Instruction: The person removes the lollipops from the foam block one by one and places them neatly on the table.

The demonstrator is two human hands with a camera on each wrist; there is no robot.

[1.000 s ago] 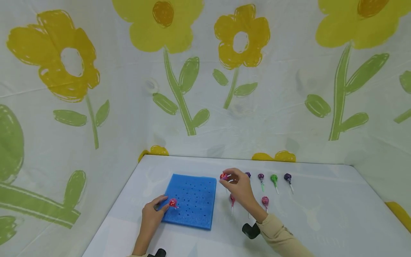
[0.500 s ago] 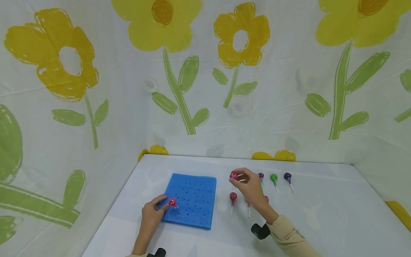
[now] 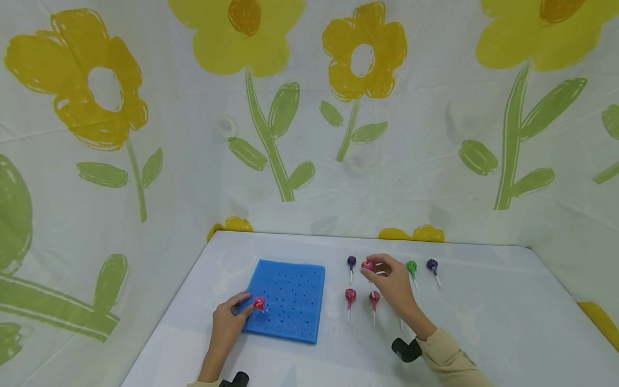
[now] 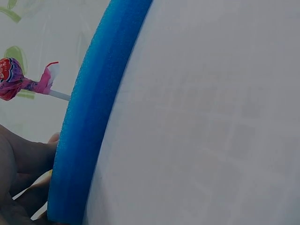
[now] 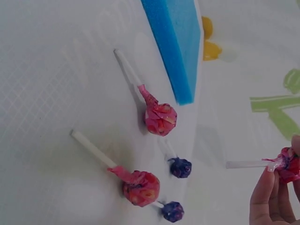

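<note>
A blue foam block (image 3: 295, 301) with rows of small holes lies on the table's left half. A pink-wrapped lollipop (image 3: 259, 303) stands up from it near its left side, its white stick entering the foam in the left wrist view. My left hand (image 3: 227, 321) rests on the block's left edge, thumb and fingers spread apart beside that lollipop. My right hand (image 3: 390, 282) pinches a red and pink lollipop (image 5: 287, 165) by its wrapped head, raised above the lying lollipops, with its white stick pointing away from the fingers.
Right of the block lie a dark purple lollipop (image 3: 351, 262), a red one (image 3: 350, 295), another red one (image 3: 374, 297), a green one (image 3: 411, 267) and another purple one (image 3: 432, 264). My right hand and wrist partly cover others. A flower-printed curtain (image 3: 411, 183) stands behind.
My right hand has moved to the right with the lollipop, uncovering the purple and red lollipops on the left of the rows. The left hand and foam block have stayed in place.
</note>
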